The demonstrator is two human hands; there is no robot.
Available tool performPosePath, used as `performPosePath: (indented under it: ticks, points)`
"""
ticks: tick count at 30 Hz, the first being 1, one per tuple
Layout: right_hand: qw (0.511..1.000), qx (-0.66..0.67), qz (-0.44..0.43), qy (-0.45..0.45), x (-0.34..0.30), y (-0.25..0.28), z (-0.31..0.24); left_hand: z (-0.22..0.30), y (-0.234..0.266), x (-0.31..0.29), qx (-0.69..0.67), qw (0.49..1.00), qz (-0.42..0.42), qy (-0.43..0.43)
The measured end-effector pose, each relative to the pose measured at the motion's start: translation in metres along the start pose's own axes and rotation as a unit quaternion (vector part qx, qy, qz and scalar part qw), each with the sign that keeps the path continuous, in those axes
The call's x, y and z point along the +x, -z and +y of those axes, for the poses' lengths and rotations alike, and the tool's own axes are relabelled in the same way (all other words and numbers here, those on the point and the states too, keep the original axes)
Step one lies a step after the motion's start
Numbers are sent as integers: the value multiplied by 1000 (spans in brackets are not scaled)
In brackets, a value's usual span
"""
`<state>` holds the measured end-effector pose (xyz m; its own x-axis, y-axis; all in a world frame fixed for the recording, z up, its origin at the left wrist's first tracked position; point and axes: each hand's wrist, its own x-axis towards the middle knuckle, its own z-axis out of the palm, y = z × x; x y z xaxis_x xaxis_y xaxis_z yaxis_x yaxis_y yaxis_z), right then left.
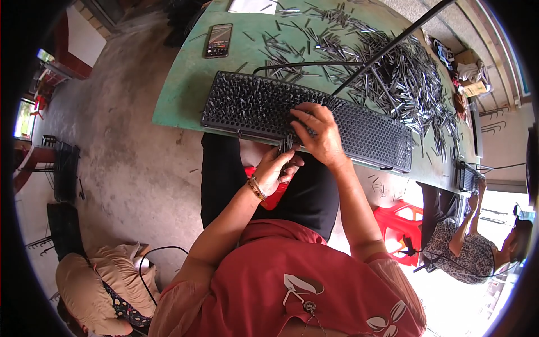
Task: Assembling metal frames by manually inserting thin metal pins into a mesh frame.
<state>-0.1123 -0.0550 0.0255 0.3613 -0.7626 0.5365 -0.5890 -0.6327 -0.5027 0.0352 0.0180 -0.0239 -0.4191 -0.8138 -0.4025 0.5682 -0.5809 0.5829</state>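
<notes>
A long black tray [370, 131] full of round holes lies across the near edge of the table. Thin dark sticks [241, 98] stand upright in the holes of its left part, while the right part shows bare holes. Just below the tray's front edge, my left hand [276, 168] is closed around a small bundle of the same dark sticks [285, 144], their ends pointing up. Over the middle of the tray, where the standing sticks end, my right hand [318, 132] has its fingers curled down to the holes. Whatever its fingertips pinch is too small to make out.
A large heap of loose dark sticks [407, 73] spreads over the green table [185, 84]. A phone [219, 40] lies at the left. A black metal rod [393, 42] slants above the tray. Another person [466, 247] works at a similar tray on the right, near a red stool [396, 219].
</notes>
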Motion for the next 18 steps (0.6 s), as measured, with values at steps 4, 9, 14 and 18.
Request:
performPosePath:
  ticks: [4, 9, 14, 18]
  points:
    - [998, -7, -39, -48, -6, 24, 5, 0, 3, 0, -9, 1000, -5, 4]
    - [998, -17, -65, 6, -10, 21, 17, 1, -2, -1, -9, 1000, -10, 18]
    - [990, -89, -81, 71, -8, 21, 13, 1, -3, -2, 5, 1000, -3, 20]
    - [987, -120, -48, 94, -8, 25, 7, -2, 1, -1, 7, 1000, -14, 13]
